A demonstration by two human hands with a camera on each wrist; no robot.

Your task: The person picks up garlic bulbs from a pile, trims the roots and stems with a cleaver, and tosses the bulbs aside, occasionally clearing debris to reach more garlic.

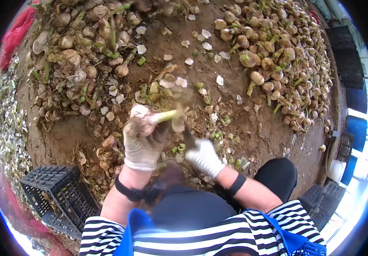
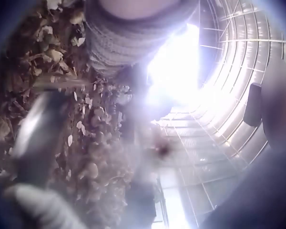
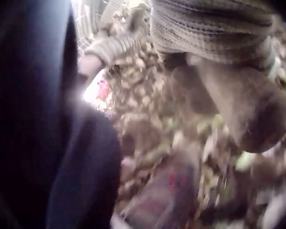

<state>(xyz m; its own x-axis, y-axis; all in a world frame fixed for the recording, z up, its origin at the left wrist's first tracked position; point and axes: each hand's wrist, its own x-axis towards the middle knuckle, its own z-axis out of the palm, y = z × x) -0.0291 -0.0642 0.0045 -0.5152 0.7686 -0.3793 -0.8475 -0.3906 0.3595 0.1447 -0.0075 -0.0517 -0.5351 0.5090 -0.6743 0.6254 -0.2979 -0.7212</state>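
In the head view, the gloved left hand [image 1: 142, 143] grips a garlic bulb [image 1: 143, 123] whose green stem [image 1: 166, 115] points right. The gloved right hand [image 1: 205, 158] is curled round a dark, blurred tool [image 1: 188, 138], close to the stem's end. A pale blurred piece [image 1: 178, 123] shows between the stem and the tool. In the left wrist view a shiny, blurred tool [image 2: 38, 133] stands beside the right hand [image 2: 45, 207]. The right wrist view shows the right glove's cuff [image 3: 209, 31]; the tool cannot be made out there.
A heap of untrimmed garlic [image 1: 79, 59] lies at the upper left, and a heap of short-stemmed bulbs [image 1: 290, 64] at the upper right. Cut stems and peelings litter the ground [image 1: 256, 128]. A black crate [image 1: 60, 192] stands at lower left; a shoe [image 3: 164, 195] is near the hands.
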